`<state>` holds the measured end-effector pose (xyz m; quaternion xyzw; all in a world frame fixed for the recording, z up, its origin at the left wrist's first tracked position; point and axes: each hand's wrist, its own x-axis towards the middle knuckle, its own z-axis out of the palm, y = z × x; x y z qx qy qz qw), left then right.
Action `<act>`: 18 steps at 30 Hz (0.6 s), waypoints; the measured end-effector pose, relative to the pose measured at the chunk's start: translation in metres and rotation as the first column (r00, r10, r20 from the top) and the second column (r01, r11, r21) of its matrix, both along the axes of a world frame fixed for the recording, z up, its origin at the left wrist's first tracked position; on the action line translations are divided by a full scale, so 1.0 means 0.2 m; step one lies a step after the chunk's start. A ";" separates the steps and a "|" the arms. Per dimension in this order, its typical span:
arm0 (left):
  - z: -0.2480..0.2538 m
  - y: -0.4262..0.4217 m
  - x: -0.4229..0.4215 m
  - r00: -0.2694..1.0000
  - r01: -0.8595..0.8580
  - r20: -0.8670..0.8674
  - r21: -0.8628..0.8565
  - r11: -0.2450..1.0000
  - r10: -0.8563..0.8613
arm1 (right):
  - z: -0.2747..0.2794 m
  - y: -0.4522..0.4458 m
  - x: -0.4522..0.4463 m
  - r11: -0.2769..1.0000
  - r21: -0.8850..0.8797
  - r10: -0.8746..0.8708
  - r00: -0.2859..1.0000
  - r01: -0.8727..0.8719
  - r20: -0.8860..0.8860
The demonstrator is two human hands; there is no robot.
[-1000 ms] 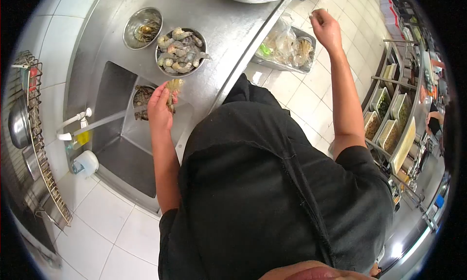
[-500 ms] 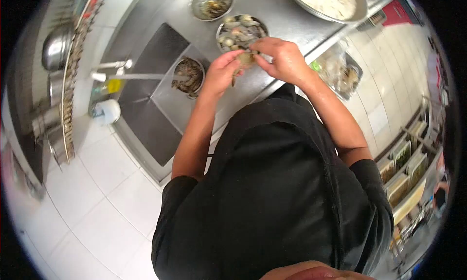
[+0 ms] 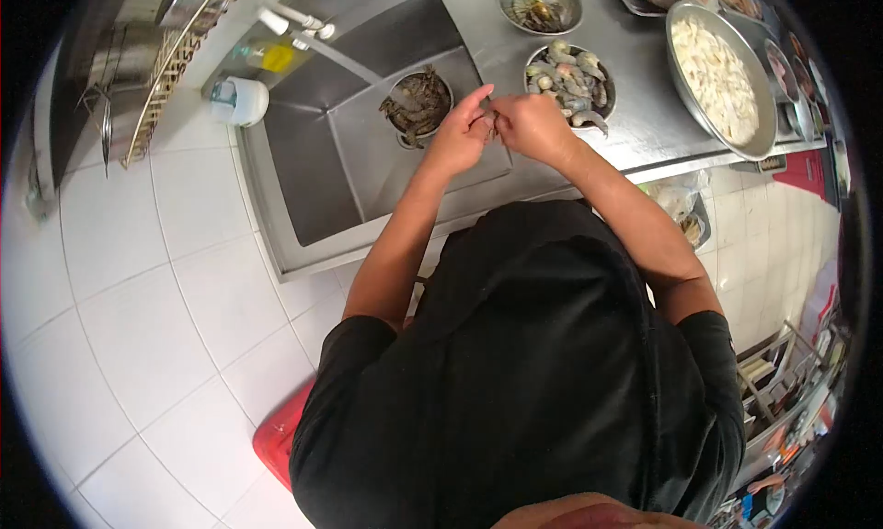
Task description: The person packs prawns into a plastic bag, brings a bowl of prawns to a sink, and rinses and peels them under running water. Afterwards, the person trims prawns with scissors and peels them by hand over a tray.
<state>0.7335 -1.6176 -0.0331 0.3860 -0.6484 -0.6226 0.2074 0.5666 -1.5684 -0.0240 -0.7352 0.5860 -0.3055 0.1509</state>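
Observation:
My left hand [image 3: 462,141] and my right hand [image 3: 533,126] meet over the sink's right edge, their fingertips pinched on a small shrimp [image 3: 497,135] mostly hidden by the fingers. My left index finger points outward. Left of the hands, a metal bowl of dark, unpeeled shrimp [image 3: 418,106] sits in the sink [image 3: 313,184]. Just beyond my right hand, a bowl of pale greyish shrimp [image 3: 572,83] stands on the steel counter [image 3: 635,101]; one shrimp hangs over its rim.
Behind stands a shallow bowl [image 3: 541,5] with dark and yellowish scraps. A large metal bowl [image 3: 676,64] of whitish pieces is at the right. The faucet [image 3: 340,55] reaches over the sink, near a white tub [image 3: 241,101]. A red object [image 3: 280,432] is on the floor.
My view has swung, so the counter appears shifted right. Both hands have moved from the front of the shrimp bowl leftward to the sink's edge, still together. The shrimp between them shows less.

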 end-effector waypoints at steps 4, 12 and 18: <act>-0.06 0.01 0.07 0.996 -0.090 -0.007 -0.086 0.992 0.090 | -0.16 -0.04 0.05 0.992 0.122 -0.075 0.838 0.010 0.540; -0.03 0.03 0.14 0.993 -0.055 -0.111 -0.103 0.993 0.043 | -0.23 0.02 0.11 0.912 0.397 -0.258 0.613 -0.100 0.747; -0.16 -0.02 0.15 0.974 -0.053 -0.223 -0.097 0.994 0.030 | -0.27 0.01 0.09 0.851 0.461 -0.428 0.178 -0.250 0.886</act>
